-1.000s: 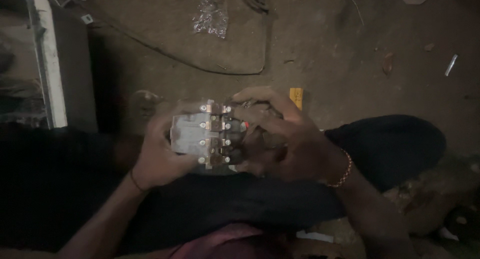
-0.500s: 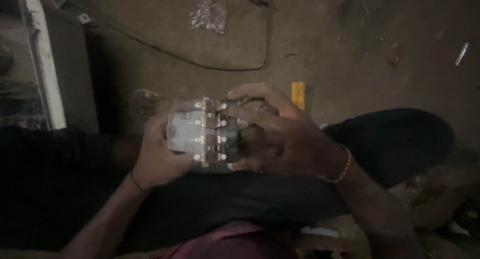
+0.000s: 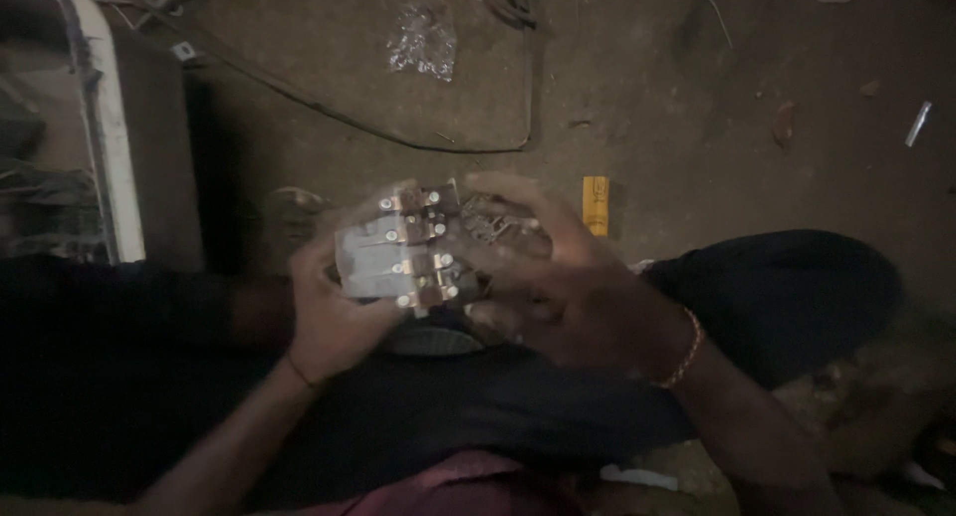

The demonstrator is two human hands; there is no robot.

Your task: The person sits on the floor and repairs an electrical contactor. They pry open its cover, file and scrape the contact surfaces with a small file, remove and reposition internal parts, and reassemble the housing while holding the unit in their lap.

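grey metal block (image 3: 398, 252) with rows of screw terminals sits over the lap, gripped by the left hand (image 3: 334, 312) from below and the right hand (image 3: 558, 277) from the side, fingers curled on it. a crumpled clear wrapper (image 3: 423, 43) lies on the dirt floor (image 3: 697, 98) above, a small yellow tag (image 3: 596, 202) just beside the right hand. motion blur hides the block's detail; dark clothing swallows the legs.

**Colours and patterns**

Grey, silvery electrical block (image 3: 398, 255) with pale screw heads and reddish-brown strips. Gold-toned bracelet (image 3: 685, 347). Black trousers (image 3: 777, 287). Yellow strip (image 3: 596, 203) on dull brown floor (image 3: 697, 98). Clear, glinting plastic wrapper (image 3: 422, 44). White edge (image 3: 105, 137) far left.
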